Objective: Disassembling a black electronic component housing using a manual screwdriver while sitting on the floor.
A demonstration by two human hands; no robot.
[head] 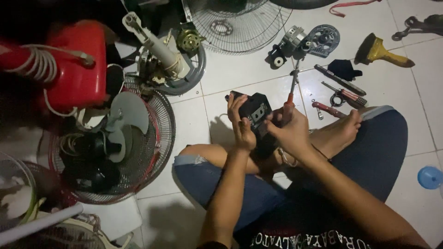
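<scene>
So the black plastic housing (255, 112) sits over the crossed legs, gripped from the left side by the left hand (241, 127); right hand (290, 131) is closed around a red-handled screwdriver (291, 94), shaft pointing up; just beyond on the white tile floor (240, 76) lie pliers (344, 97), a yellow brush (380, 51), a wire fan grille (235, 20).

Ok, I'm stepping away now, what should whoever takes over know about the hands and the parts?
Left hand: grips the black housing part above the lap.
Right hand: holds a red-handled screwdriver, shaft pointing up and away, and steadies the same part.
Around: fan grille, small motor, brush and pliers lie on the white tile floor.
Done: fan already in pieces.
Left: housing still in hand; whether its screws are in cannot be told.
</scene>
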